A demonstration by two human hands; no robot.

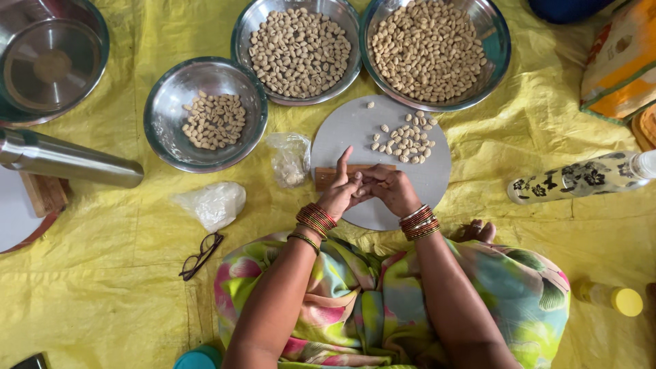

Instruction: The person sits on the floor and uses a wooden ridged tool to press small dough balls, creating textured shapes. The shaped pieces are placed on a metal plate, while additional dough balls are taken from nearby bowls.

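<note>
Both hands meet over the near part of the round grey board (355,130). The left hand (339,193) is curled, forefinger raised, the other fingers pinched toward the right hand (389,188), which is closed around something small. What they grip is hidden between the fingers; it is probably a single nut, though the view does not confirm it. Directly beneath the hands lies a wooden block (326,175), resting on the board. A loose pile of nuts (406,140) sits on the far half of the board, well apart from the hands. Risks from this position: the pinched item is small and may slip out, dropping onto the yellow sheet (102,287), where its colour would make it hard to find. A wrist swung forward could scatter the pile toward the board edge. Two full bowls (298,51) (428,49) stand just beyond the board, the right one overlapping its rim; a knock there could spill contents. The partly filled bowl (205,113) lies to the left, near a plastic bag (289,158) that could catch a passing hand.
</note>
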